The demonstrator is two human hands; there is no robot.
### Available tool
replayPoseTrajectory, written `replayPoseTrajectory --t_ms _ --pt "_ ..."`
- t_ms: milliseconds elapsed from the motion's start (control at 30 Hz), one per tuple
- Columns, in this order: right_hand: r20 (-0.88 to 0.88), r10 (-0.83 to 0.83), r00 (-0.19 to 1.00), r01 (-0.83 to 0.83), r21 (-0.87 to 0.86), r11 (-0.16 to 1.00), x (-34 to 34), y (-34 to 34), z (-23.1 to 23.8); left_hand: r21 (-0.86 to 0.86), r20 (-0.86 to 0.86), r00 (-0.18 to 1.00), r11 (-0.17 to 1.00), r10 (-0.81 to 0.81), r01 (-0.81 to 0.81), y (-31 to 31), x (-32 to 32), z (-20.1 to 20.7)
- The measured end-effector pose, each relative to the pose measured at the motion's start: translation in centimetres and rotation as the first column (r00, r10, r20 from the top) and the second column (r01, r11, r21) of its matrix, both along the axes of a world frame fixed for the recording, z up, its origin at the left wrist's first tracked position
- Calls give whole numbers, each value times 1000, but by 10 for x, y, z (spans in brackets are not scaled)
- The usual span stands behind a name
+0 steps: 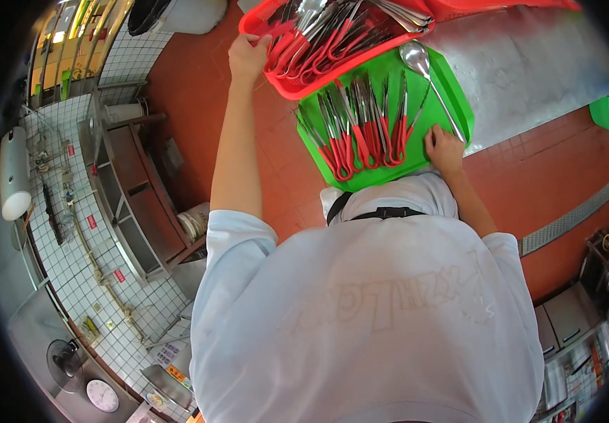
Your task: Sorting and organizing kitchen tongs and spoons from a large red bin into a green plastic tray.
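One red handle [278, 30] lies between pinched fingers of the left hand [247, 59]; right hand [445, 149], grip unclear

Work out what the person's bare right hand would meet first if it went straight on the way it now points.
The bare right hand would probably first meet the rightmost red-handled metal tongs on the green, angular plastic tray, though depth is unclear.

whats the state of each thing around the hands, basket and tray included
red basket: heaped with jumbled utensils
green tray: loaded, partly covered
tongs on the tray: side by side, red handles nearest the person
large spoon: lying at the tray's right
left hand: closed on a red-handled utensil
right hand: curled at the tray, grip unclear
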State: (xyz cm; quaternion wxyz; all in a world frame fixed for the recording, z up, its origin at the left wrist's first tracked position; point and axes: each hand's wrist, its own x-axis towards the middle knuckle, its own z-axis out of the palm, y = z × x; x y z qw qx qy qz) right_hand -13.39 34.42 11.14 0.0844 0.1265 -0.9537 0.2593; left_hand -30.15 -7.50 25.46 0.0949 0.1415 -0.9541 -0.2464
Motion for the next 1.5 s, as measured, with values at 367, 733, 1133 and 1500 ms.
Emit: replayPoseTrajectory --t_ms 367,733,1133,1500 --pt "2 5 1000 -5 47 999 -1 -1 2 664 -262 905 743 334 -82 11 57 104" --pt "189 33 982 -23 -50 998 -14 14 0 986 62 962 -164 268 -18 70 228 36" --pt "498 359 789 -105 -467 878 -33 -21 61 966 246 942 28 229 -259 136 340 -19" --pt "770 629 103 -61 -626 777 11 -105 106 949 286 956 -156 63 -274 154 339 -40"
